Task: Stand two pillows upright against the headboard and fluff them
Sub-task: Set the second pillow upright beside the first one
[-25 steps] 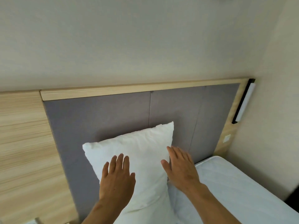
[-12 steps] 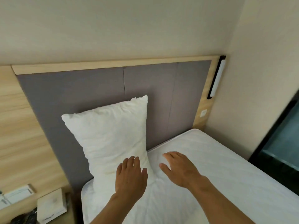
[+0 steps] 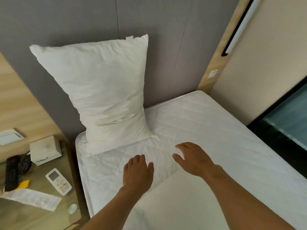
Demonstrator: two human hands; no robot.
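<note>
One white pillow stands upright on the left part of the white mattress, leaning against the grey padded headboard. Its lower part is creased and bulges onto the mattress. My left hand hovers palm down over the mattress, a short way in front of the pillow's base, fingers apart and holding nothing. My right hand is beside it to the right, also palm down with spread fingers and empty. At the bottom lies a smooth white surface under my arms; I cannot tell whether it is a second pillow.
A wooden bedside table on the left carries a white box, a white remote, a black remote and a paper slip. A beige wall and dark glass bound the bed's right side.
Both hands have come off the pillow and drawn back toward me over the mattress. The view has tilted down, bringing the bedside table and more of the bed into sight.
</note>
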